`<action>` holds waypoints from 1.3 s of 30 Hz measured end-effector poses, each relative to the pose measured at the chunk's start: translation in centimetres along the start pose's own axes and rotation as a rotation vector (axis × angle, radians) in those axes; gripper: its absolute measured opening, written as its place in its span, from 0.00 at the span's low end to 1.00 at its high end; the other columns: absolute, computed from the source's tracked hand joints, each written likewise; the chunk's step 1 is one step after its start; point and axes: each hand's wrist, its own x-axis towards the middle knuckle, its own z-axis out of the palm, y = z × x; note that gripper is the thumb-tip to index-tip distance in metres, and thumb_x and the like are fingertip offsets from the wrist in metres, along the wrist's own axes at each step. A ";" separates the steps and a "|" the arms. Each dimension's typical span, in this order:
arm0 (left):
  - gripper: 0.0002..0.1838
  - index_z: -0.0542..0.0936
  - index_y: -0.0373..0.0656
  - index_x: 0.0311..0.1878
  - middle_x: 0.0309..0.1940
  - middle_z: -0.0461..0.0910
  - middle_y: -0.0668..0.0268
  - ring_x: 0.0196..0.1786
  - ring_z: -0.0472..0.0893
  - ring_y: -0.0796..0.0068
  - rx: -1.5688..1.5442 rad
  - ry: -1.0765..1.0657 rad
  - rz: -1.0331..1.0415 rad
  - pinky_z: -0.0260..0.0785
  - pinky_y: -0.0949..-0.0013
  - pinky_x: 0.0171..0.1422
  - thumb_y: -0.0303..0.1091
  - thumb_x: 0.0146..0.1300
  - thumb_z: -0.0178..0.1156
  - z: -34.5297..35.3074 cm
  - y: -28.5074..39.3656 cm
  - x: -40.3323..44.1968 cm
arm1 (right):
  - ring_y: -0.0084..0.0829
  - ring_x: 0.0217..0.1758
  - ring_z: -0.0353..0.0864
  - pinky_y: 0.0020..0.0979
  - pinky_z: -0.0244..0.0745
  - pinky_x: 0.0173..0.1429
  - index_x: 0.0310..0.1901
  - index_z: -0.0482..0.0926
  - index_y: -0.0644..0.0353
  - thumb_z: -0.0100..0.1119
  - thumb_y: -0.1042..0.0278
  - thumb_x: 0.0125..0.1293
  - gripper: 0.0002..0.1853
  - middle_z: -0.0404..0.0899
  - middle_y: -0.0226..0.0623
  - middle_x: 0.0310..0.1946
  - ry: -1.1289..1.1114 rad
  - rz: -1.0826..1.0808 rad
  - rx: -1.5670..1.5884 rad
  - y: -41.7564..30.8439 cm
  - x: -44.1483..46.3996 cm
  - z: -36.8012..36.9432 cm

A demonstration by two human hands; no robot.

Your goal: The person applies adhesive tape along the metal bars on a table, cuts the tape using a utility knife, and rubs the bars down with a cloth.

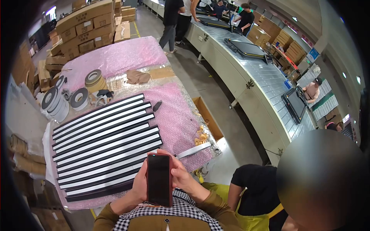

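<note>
A smartphone [159,180] in a dark red case is held upright in front of my chest, its screen black. My left hand [140,185] wraps round its left side, and my right hand [185,178] grips its right side with the thumb along the edge. Just beyond the phone, several black strips with white faces [108,144] lie side by side on pink bubble wrap [169,104]. To the right of the phone, a pale strip [194,149] rests on the wrap near the table's edge.
Rolls of tape [79,99] and a brown cloth [138,76] are on the table. Stacked cartons [85,29] stand behind. A co-worker in black [256,192] is close at my right. Beyond the aisle, a long conveyor [246,73] carries black frames, with people beside it.
</note>
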 end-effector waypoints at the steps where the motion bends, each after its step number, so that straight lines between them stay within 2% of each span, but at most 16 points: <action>1: 0.36 0.72 0.46 0.60 0.41 0.82 0.53 0.34 0.83 0.50 -0.003 0.003 0.002 0.79 0.54 0.38 0.65 0.70 0.29 -0.2 0.0 0.0 | 0.27 0.68 0.66 0.25 0.68 0.63 0.73 0.49 0.59 0.66 0.50 0.56 0.49 0.60 0.36 0.69 -0.003 0.001 -0.009 0.1 0.1 -0.1; 5: 0.36 0.70 0.45 0.62 0.45 0.80 0.53 0.39 0.82 0.49 0.007 -0.137 -0.015 0.78 0.51 0.43 0.64 0.70 0.29 -1.5 0.3 -0.1 | 0.30 0.68 0.65 0.26 0.67 0.64 0.73 0.50 0.58 0.66 0.48 0.55 0.50 0.60 0.37 0.69 0.022 0.035 -0.028 0.0 0.4 0.3; 8: 0.36 0.66 0.46 0.67 0.55 0.75 0.50 0.51 0.79 0.47 -0.125 -0.122 0.065 0.72 0.47 0.57 0.64 0.71 0.29 -2.4 0.4 0.2 | 0.32 0.69 0.64 0.29 0.67 0.65 0.73 0.52 0.58 0.63 0.48 0.58 0.46 0.61 0.37 0.69 -0.017 0.007 0.006 0.4 0.8 0.3; 13: 0.40 0.65 0.44 0.67 0.55 0.74 0.46 0.54 0.77 0.47 -0.006 -0.168 0.145 0.70 0.46 0.59 0.67 0.68 0.28 -2.3 2.8 -1.7 | 0.37 0.70 0.62 0.37 0.65 0.66 0.72 0.52 0.57 0.55 0.49 0.65 0.39 0.60 0.39 0.70 -0.101 -0.059 0.197 3.0 2.7 -2.4; 17: 0.40 0.66 0.48 0.67 0.54 0.74 0.45 0.52 0.78 0.49 0.012 -0.117 0.413 0.70 0.41 0.57 0.70 0.66 0.30 -5.4 4.7 -4.4 | 0.41 0.71 0.61 0.41 0.67 0.64 0.72 0.55 0.55 0.50 0.51 0.69 0.34 0.60 0.41 0.70 0.005 0.055 0.148 3.7 2.7 -3.4; 21: 0.37 0.60 0.56 0.71 0.56 0.73 0.45 0.51 0.79 0.48 -0.036 0.067 0.646 0.71 0.43 0.58 0.68 0.68 0.29 -7.2 4.3 -8.2 | 0.44 0.70 0.62 0.43 0.67 0.63 0.70 0.59 0.55 0.50 0.52 0.69 0.31 0.63 0.42 0.68 -0.048 0.213 0.158 5.3 3.0 -5.1; 24: 0.34 0.57 0.61 0.72 0.56 0.73 0.49 0.46 0.81 0.54 -0.002 0.173 0.578 0.76 0.48 0.51 0.67 0.68 0.34 -12.8 3.6 -9.9 | 0.43 0.68 0.65 0.43 0.67 0.63 0.67 0.65 0.58 0.49 0.51 0.68 0.29 0.66 0.43 0.66 -0.146 0.244 0.204 6.3 3.5 -5.7; 25: 0.34 0.57 0.61 0.72 0.56 0.73 0.49 0.46 0.81 0.54 -0.034 0.214 0.673 0.76 0.48 0.51 0.67 0.68 0.34 -13.8 2.9 -10.5 | 0.40 0.62 0.70 0.39 0.69 0.59 0.63 0.69 0.59 0.50 0.56 0.69 0.25 0.72 0.42 0.60 -0.113 0.283 0.259 6.1 3.7 -4.6; 26: 0.33 0.55 0.62 0.73 0.53 0.74 0.51 0.42 0.81 0.57 0.064 0.329 0.613 0.76 0.51 0.49 0.64 0.69 0.37 -14.4 2.2 -10.7 | 0.38 0.56 0.75 0.36 0.72 0.56 0.59 0.73 0.61 0.51 0.60 0.69 0.21 0.77 0.42 0.54 -0.072 0.322 0.307 5.9 3.9 -3.8; 27: 0.32 0.53 0.63 0.74 0.51 0.75 0.53 0.39 0.81 0.61 0.154 0.447 0.538 0.77 0.54 0.46 0.61 0.70 0.40 -15.4 1.6 -11.0 | 0.38 0.56 0.75 0.36 0.72 0.56 0.59 0.73 0.61 0.51 0.60 0.69 0.21 0.77 0.42 0.54 -0.136 0.399 0.306 6.1 4.3 -4.3; 28: 0.32 0.53 0.63 0.74 0.51 0.75 0.53 0.39 0.81 0.61 0.121 0.491 0.610 0.77 0.54 0.46 0.61 0.70 0.40 -16.8 0.8 -11.4 | 0.36 0.56 0.75 0.38 0.71 0.57 0.61 0.71 0.60 0.53 0.55 0.69 0.24 0.77 0.39 0.54 -0.202 0.442 0.314 6.6 4.6 -5.2; 30: 0.34 0.50 0.64 0.74 0.48 0.74 0.58 0.32 0.77 0.70 0.458 0.680 0.394 0.75 0.65 0.32 0.54 0.69 0.50 -19.7 -1.2 -11.8 | 0.34 0.55 0.75 0.41 0.71 0.59 0.63 0.70 0.58 0.54 0.50 0.69 0.27 0.77 0.37 0.53 -0.290 0.515 0.336 7.9 5.2 -6.2; 33: 0.37 0.50 0.64 0.74 0.44 0.72 0.63 0.29 0.74 0.74 0.483 0.908 0.295 0.72 0.67 0.29 0.52 0.66 0.55 -22.7 -5.8 -12.4 | 0.41 0.63 0.69 0.47 0.64 0.66 0.68 0.63 0.57 0.45 0.43 0.71 0.32 0.72 0.39 0.60 -0.594 0.599 0.506 9.2 6.3 -8.4; 34: 0.37 0.50 0.64 0.74 0.44 0.72 0.63 0.29 0.74 0.74 0.451 0.926 0.313 0.72 0.67 0.29 0.52 0.66 0.55 -23.6 -7.4 -12.4 | 0.41 0.63 0.69 0.47 0.64 0.66 0.68 0.63 0.57 0.45 0.43 0.71 0.32 0.72 0.39 0.60 -0.607 0.637 0.507 9.0 6.5 -8.6; 36: 0.34 0.57 0.62 0.71 0.37 0.69 0.66 0.30 0.73 0.74 0.360 1.138 -0.021 0.74 0.62 0.30 0.51 0.64 0.58 -25.6 -11.1 -12.4 | 0.39 0.61 0.70 0.45 0.66 0.65 0.67 0.64 0.58 0.48 0.43 0.70 0.32 0.73 0.39 0.58 -0.581 0.696 0.497 8.7 6.6 -8.9; 39: 0.26 0.64 0.56 0.64 0.34 0.68 0.65 0.25 0.69 0.70 0.286 1.221 0.052 0.72 0.60 0.28 0.49 0.64 0.56 -32.6 -20.1 -10.1 | 0.38 0.59 0.72 0.45 0.67 0.63 0.66 0.66 0.58 0.49 0.44 0.69 0.31 0.75 0.39 0.56 -0.570 0.759 0.486 7.9 7.0 -9.2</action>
